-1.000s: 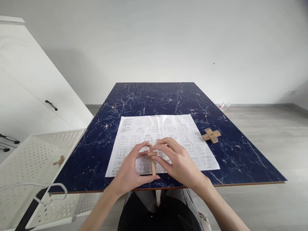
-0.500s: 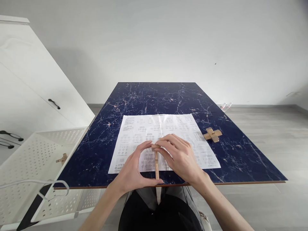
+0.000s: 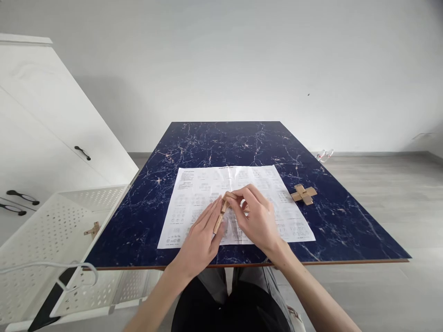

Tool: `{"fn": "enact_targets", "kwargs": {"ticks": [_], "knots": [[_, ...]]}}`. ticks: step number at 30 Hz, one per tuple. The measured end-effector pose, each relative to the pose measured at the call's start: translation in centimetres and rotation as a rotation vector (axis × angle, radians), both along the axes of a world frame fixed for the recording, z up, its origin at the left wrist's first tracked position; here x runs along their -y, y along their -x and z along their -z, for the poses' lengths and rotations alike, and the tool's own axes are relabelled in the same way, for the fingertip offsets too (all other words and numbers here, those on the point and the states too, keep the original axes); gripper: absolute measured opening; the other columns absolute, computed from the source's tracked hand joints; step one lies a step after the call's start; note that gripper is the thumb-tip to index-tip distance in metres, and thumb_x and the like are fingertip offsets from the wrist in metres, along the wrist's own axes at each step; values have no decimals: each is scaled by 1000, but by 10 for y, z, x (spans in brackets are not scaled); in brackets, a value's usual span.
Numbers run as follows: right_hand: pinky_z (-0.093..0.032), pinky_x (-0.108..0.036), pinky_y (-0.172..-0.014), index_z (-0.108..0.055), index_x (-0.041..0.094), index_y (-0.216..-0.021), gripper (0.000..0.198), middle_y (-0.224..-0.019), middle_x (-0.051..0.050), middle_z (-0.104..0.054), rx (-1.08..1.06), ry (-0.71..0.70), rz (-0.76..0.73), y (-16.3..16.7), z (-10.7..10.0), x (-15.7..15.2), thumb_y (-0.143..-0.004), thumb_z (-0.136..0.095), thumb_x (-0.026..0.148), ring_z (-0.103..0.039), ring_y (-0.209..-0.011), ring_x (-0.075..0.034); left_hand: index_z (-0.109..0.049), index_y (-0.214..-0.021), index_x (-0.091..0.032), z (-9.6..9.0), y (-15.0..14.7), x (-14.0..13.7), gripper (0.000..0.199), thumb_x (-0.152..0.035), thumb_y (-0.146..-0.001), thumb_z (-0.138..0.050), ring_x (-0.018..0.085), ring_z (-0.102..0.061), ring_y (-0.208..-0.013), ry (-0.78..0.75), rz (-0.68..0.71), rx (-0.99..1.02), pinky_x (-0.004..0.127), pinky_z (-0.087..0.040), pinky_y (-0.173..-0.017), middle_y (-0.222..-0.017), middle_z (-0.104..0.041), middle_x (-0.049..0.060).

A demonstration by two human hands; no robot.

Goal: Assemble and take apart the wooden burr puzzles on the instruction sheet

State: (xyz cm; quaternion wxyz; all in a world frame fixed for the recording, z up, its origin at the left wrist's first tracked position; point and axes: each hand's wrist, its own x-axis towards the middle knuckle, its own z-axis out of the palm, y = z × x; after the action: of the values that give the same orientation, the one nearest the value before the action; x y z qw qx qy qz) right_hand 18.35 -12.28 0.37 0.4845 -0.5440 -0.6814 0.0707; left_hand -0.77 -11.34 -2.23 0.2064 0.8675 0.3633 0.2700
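Note:
Both of my hands are at some small wooden puzzle sticks (image 3: pixel 218 223) above the printed instruction sheet (image 3: pixel 194 184). My left hand (image 3: pixel 203 235) is closed along the left side of the sticks, its thumb near their lower end. The fingertips of my right hand (image 3: pixel 258 219) pinch the upper end, where one piece sits across another at an angle. Another bit of wood shows under the right fingers, and my hands hide how the pieces join. To the right of the sheet lies a cross-shaped wooden puzzle (image 3: pixel 303 194).
The sheet lies on a dark blue marbled table (image 3: pixel 221 143). At the left stand a white cabinet (image 3: pixel 69 124) with black handles and a white perforated cart (image 3: pixel 51 230), with a wooden piece (image 3: pixel 92 229) in it. A white cable (image 3: pixel 44 264) hangs by the cart.
The wooden sticks have turned from nearly straight toward me to a slant. My left hand has gone from a wide thumb-and-finger span to lying along them. My right hand still pinches the upper end.

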Motion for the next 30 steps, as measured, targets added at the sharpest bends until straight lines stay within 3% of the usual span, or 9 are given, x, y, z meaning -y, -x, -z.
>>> {"fn": "enact_targets", "kwargs": {"ticks": [3, 11, 17, 19, 21, 26, 30], "knots": [[-49, -26, -56, -67, 19, -103, 20, -93, -6, -69, 23, -45, 40, 1, 2, 1, -111, -54, 32, -63, -65, -13, -12, -172, -39, 2, -9, 5, 64, -30, -115, -40, 24, -38, -160, -78, -20, 46, 51, -36, -133, -175, -37, 2], [-45, -25, -53, -66, 18, -106, 24, -98, -8, -70, 84, -101, 149, 2, 5, -2, -113, -49, 33, -66, -68, -14, -17, -172, -40, -9, -18, 8, 64, -26, -115, -41, 23, -40, -158, -74, -43, 81, 49, -41, -130, -174, -39, 1], [-52, -31, -61, -61, 22, -101, 19, -96, -8, -64, 8, -182, 197, -10, 1, -11, -113, -48, 30, -65, -77, -19, -13, -173, -36, -14, -18, 21, 68, -21, -113, -41, 25, -42, -158, -153, -15, 3, 53, -37, -132, -173, -40, 4], [-55, -35, -68, -60, 22, -99, 16, -95, -8, -64, -74, -181, 208, -20, 0, -15, -110, -52, 30, -65, -81, -20, -18, -172, -34, -14, -16, 27, 66, -23, -112, -43, 26, -45, -156, -131, -25, -10, 53, -40, -131, -170, -45, 5], [-57, -37, -72, -60, 22, -97, 16, -94, -7, -66, -165, -100, 206, -31, 1, -17, -108, -57, 34, -66, -81, -21, -32, -168, -32, -13, -12, 28, 57, -27, -113, -44, 25, -52, -152, -51, -76, 23, 51, -47, -126, -164, -54, 6], [-57, -38, -68, -65, 21, -99, 30, -93, -9, -75, -385, 191, 213, -44, 17, -11, -103, -62, 51, -72, -83, -25, -70, -132, -29, -18, 4, 17, 34, -41, -113, -44, 28, -57, -145, 137, -161, 95, 52, -52, -120, -152, -65, 5], [-57, -38, -67, -66, 19, -100, 38, -92, -11, -76, -444, 276, 270, -52, 36, -6, -98, -66, 57, -73, -81, -27, -73, -89, -25, -22, 10, 9, 44, -49, -111, -44, 32, -50, -148, 206, -172, 70, 56, -50, -118, -151, -64, 5]]}}
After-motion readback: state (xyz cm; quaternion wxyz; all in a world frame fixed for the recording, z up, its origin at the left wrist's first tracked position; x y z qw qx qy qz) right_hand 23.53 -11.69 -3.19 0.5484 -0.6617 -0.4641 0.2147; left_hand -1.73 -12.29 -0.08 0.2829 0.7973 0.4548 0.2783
